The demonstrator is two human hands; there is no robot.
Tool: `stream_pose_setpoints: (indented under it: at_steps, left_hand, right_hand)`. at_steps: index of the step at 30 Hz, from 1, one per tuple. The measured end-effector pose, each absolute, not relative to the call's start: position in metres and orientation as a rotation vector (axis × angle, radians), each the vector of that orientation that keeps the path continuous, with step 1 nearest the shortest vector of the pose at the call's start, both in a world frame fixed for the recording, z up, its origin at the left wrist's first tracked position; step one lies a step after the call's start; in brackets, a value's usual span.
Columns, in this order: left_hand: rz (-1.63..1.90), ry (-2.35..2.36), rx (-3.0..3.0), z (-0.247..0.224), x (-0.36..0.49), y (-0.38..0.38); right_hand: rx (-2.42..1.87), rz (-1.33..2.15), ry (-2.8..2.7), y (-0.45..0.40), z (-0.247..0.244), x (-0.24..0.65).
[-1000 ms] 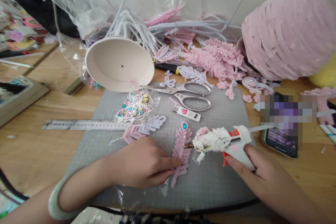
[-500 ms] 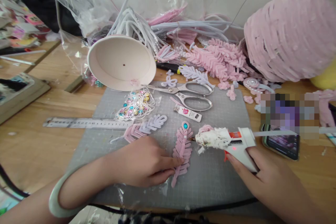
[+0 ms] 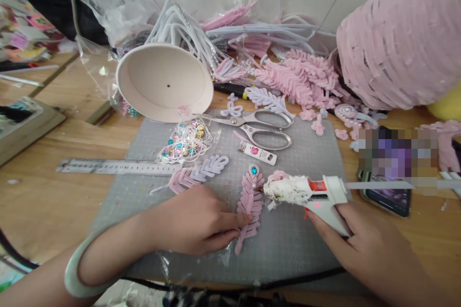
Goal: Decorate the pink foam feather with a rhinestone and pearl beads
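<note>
Pointing lengthwise away, one pink feather [image 3: 249, 200] lies under the left hand [image 3: 198, 220], finger and thumb parted; the right hand [image 3: 367, 247] grips one leftward glue gun [image 3: 293, 190].

Your left hand [image 3: 203, 223]: palm down, index finger extended, thumb just below it, other fingers curled under
Your left forearm: slanting in from the lower left
Your right hand [image 3: 360, 244]: wrapped in a closed grip, thumb side up
Your right forearm: reaching in from the lower right

Glue gun handle [image 3: 334, 217] partly behind right hand [image 3: 367, 247], phone [image 3: 392, 200] partly blurred, yellow object [image 3: 446, 106] cut off at right
</note>
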State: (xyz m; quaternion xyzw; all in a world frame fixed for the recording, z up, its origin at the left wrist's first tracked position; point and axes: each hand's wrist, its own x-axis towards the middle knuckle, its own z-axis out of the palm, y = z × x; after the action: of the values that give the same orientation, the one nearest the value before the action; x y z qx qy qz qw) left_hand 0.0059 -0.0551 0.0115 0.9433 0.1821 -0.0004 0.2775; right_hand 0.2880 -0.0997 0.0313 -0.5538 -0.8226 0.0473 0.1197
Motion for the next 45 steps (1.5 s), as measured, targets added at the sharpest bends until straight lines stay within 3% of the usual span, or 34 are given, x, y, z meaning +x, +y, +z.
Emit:
stream_pose_setpoints:
  at_steps: [29, 38, 45]
  left_hand:
    - [0.029, 0.487, 2.538, 0.012, 0.006, -0.055]
    - [-0.056, 0.473, 2.553, 0.012, 0.006, -0.054]
    - [-0.047, 0.468, 2.563, 0.013, 0.006, -0.055]
  right_hand:
    - [-1.517, 0.123, -2.445, -0.099, 0.036, 0.288]
    - [-1.703, 0.323, -2.381, -0.094, 0.040, 0.284]
    - [-1.571, 0.142, -2.482, -0.094, 0.045, 0.281]
